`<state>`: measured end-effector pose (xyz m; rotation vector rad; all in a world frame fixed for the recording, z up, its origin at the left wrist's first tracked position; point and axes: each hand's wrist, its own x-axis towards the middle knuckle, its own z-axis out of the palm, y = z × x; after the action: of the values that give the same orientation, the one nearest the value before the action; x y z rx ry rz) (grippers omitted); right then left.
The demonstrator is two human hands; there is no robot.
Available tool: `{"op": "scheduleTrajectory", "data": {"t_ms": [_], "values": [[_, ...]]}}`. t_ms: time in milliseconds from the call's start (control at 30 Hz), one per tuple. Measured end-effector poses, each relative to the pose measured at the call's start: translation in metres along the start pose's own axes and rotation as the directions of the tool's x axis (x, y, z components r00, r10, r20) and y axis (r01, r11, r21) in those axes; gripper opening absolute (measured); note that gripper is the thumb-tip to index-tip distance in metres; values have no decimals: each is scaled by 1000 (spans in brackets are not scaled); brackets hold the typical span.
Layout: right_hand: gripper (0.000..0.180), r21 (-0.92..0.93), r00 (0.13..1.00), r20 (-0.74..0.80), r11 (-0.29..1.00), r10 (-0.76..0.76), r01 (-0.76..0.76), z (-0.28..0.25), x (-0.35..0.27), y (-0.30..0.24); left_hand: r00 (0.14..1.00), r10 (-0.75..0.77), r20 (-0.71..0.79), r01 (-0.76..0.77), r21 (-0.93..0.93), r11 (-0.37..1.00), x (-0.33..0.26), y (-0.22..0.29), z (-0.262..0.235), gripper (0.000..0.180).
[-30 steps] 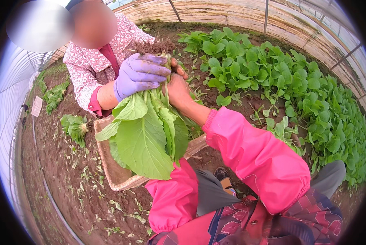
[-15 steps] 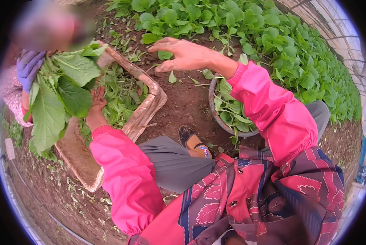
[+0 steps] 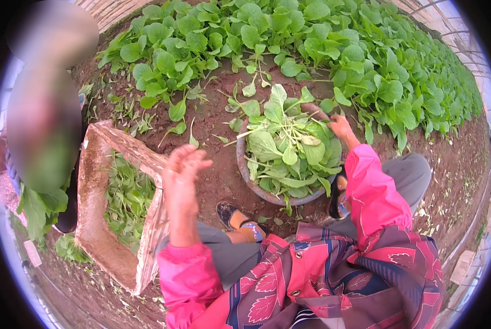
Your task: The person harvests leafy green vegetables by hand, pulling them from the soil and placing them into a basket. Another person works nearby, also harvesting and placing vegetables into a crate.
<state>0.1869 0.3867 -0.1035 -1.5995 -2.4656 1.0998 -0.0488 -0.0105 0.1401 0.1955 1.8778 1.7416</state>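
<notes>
My left hand (image 3: 182, 189) is raised beside the near right wall of the worn foam box (image 3: 94, 164), blurred a little, its fingers loosely bent and apart with nothing in them. Loose greens (image 3: 127, 200) lie inside the box. My right hand (image 3: 342, 129) is at the far right rim of a round basin (image 3: 243, 164), with its fingers closed over the edge. A heap of picked leafy greens (image 3: 289, 151), some with pale stems turned up, fills the basin.
At the far left, another person (image 3: 45, 109) is beside the box, large green leaves (image 3: 37, 211) hanging in front of them. A dense bed of growing greens (image 3: 366, 60) spreads across the back and right. My shoe (image 3: 231, 214) stands between box and basin.
My left hand has come back from the box and the other person's bunch of greens. My right hand has gone from mid-air down to the basin rim. My view has turned right.
</notes>
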Motion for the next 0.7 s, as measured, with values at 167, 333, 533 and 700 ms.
{"op": "scheduleTrajectory", "data": {"t_ms": [167,333,533,700], "values": [[32,-120,976,152,977,-158,177,19,1,-33,779,-586,-226,579,-101,809,-13,-176,69,64],[29,-90,984,140,989,-106,119,2,-6,-52,562,-741,-367,783,-53,620,-8,-270,69,41],[30,-210,978,185,976,93,-53,-24,2,-60,602,-647,-467,710,-58,702,14,-217,97,38],[25,-303,984,176,952,25,30,-114,-7,-94,534,-825,-186,814,-149,561,5,-157,103,12]]}}
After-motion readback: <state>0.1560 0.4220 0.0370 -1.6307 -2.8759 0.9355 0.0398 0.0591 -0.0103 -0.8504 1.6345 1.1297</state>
